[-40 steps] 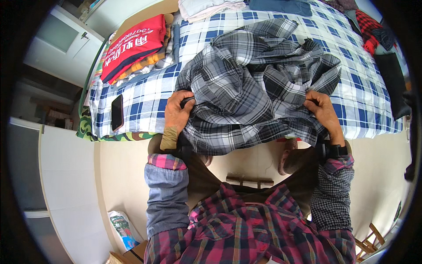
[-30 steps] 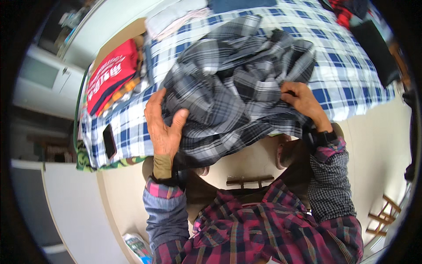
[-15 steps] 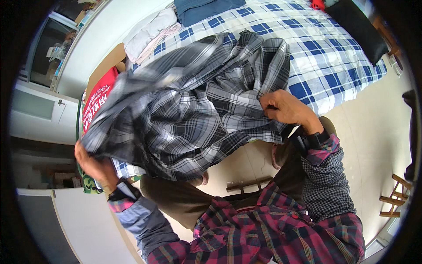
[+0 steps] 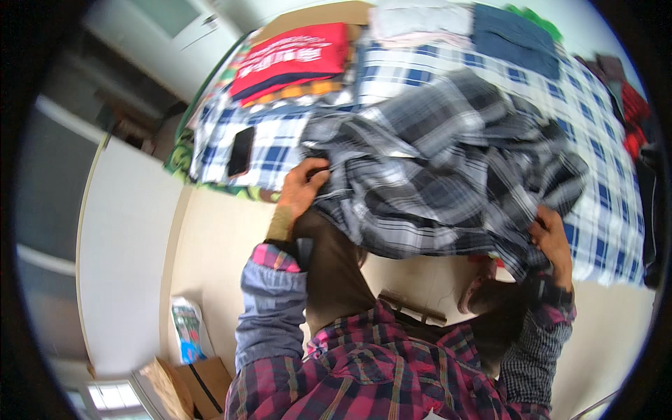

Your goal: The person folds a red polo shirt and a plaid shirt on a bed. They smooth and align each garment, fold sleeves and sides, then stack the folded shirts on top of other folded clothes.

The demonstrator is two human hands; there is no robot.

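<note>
2 grips (image 4: 301,189) (image 4: 553,236) on plaid garment (image 4: 427,189)

Looks like a big checked cloth (image 4: 420,185), black, grey and white, with thin pale lines and dark squares. Lies on the near side of the bed (image 4: 607,227), all bunched up, with lots of folds and soft bumps. Spreads wide from left to right. Droops over the front edge at the bottom. Is held at the left edge and low on the right. Looks blurry near the top.

Blurry wht. lettering (image 4: 302,56) on red cloth (image 4: 290,71)
</note>
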